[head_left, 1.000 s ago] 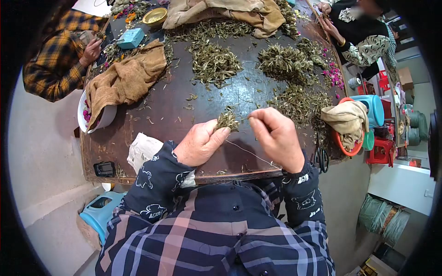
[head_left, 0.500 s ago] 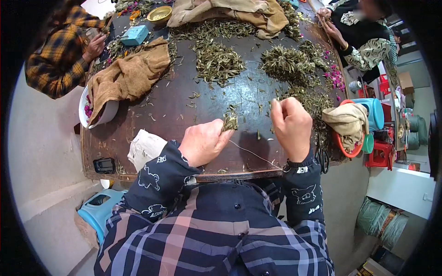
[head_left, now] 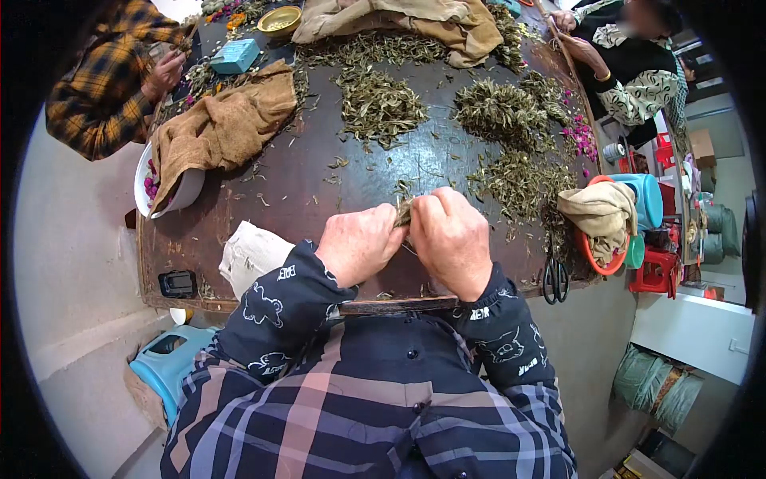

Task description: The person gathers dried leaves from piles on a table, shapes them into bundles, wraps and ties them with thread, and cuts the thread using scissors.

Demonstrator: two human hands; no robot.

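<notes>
My left hand [head_left: 359, 243] is closed round a small bundle of dried leaves [head_left: 404, 209], whose tips stick up past the fingers. My right hand [head_left: 453, 239] is closed and pressed against the bundle's near side, touching the left; its fingertips are mostly hidden. A short bit of pale thread [head_left: 410, 249] shows between the hands. Left of my left hand lies a white cloth [head_left: 254, 257]. Beyond the hands are a loose heap of dried leaves [head_left: 379, 105] and a pile of leaf bundles [head_left: 496, 110], with more loose leaves [head_left: 523, 184] to the right.
Black scissors [head_left: 555, 275] lie at the table's right front edge, beside an orange basin [head_left: 589, 254] with a cloth. At left stand a white tub [head_left: 188, 193] under a brown cloth [head_left: 231, 124] and a black tray [head_left: 177, 283]. Co-workers' hands [head_left: 165, 73] are busy at both far sides.
My right hand has moved left and down to meet the left hand at the leaf bundle. The thread stretched between them is now mostly hidden. The scissors show more fully.
</notes>
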